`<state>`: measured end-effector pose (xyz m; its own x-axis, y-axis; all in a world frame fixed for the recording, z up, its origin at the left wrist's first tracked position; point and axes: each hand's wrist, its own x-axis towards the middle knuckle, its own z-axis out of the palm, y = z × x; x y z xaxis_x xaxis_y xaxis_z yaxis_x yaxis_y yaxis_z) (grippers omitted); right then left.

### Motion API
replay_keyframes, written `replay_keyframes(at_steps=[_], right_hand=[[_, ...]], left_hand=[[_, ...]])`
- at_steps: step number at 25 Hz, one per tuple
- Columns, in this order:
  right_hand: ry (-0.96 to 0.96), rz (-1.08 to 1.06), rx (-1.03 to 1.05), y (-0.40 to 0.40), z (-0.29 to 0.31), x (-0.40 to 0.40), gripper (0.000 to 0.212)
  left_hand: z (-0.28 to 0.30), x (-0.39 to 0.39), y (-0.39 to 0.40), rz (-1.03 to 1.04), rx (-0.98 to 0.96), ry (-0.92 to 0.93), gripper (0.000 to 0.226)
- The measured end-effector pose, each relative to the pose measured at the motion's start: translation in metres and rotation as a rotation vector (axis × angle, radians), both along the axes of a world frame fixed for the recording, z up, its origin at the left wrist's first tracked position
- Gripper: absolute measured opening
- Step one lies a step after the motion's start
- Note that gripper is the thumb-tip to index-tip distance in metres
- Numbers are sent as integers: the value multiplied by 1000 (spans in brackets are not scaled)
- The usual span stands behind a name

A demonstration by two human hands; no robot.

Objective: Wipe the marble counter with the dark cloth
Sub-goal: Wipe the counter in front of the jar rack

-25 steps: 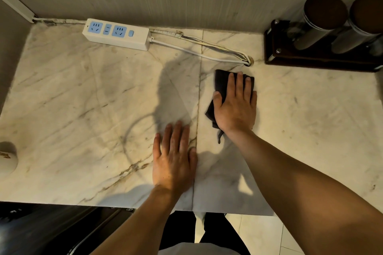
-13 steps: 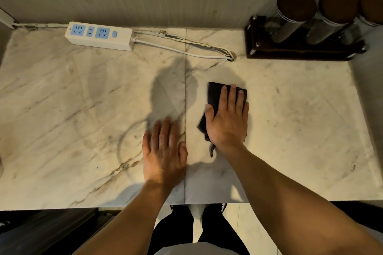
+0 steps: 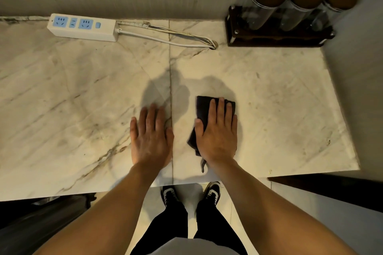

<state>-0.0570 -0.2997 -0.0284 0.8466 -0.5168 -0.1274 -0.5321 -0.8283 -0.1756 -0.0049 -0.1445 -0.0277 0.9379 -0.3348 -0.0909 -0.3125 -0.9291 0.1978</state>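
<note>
A pale marble counter (image 3: 83, 93) with grey-brown veins fills the view, split by a straight seam down its middle. The dark cloth (image 3: 202, 107) lies folded on the slab right of the seam, near the front edge. My right hand (image 3: 217, 130) presses flat on the cloth, fingers together and pointing toward the wall; most of the cloth is hidden under it, with a corner showing beyond the fingertips and a tail by the wrist. My left hand (image 3: 150, 136) rests flat on bare marble just left of the seam, fingers slightly spread, holding nothing.
A white power strip (image 3: 83, 30) with blue sockets lies at the back left; its cables (image 3: 165, 37) run right into a hole in the counter. A dark wooden rack (image 3: 275, 37) with three lidded glass jars stands at the back right. My shoes show below the front edge.
My right hand has slid the cloth toward me, away from the cable hole and closer to the front edge. The view has shifted right and down; my left hand stays flat by the seam.
</note>
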Motion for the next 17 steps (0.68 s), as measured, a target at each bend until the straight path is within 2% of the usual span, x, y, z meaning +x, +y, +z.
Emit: replay_keyframes(at_steps=[8, 13, 17], right_hand=[[-39, 42, 7, 7, -1, -39, 69], [-24, 179, -8, -4, -1, -61, 68], [-2, 353, -35, -24, 2, -75, 68]], left_hand=[[2, -2, -2, -25, 10, -18, 55], [13, -8, -10, 10, -44, -50, 48], [18, -15, -19, -1, -92, -59, 51]])
